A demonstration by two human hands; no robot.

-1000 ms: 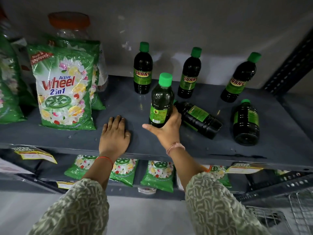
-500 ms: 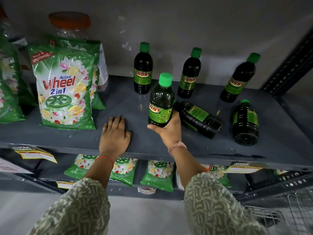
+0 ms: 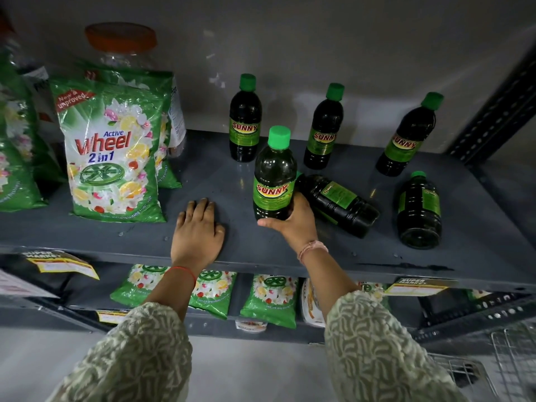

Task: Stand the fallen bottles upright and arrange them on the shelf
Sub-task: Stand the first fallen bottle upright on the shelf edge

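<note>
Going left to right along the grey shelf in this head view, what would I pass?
Wheel detergent bag → left hand, flat on the shelf → upright Sunny bottle in the right hand → fallen bottle → second fallen bottle.

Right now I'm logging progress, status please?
Right hand grips upright bottle; left hand flat on shelf. Two fallen bottles remain, one right behind.
</note>
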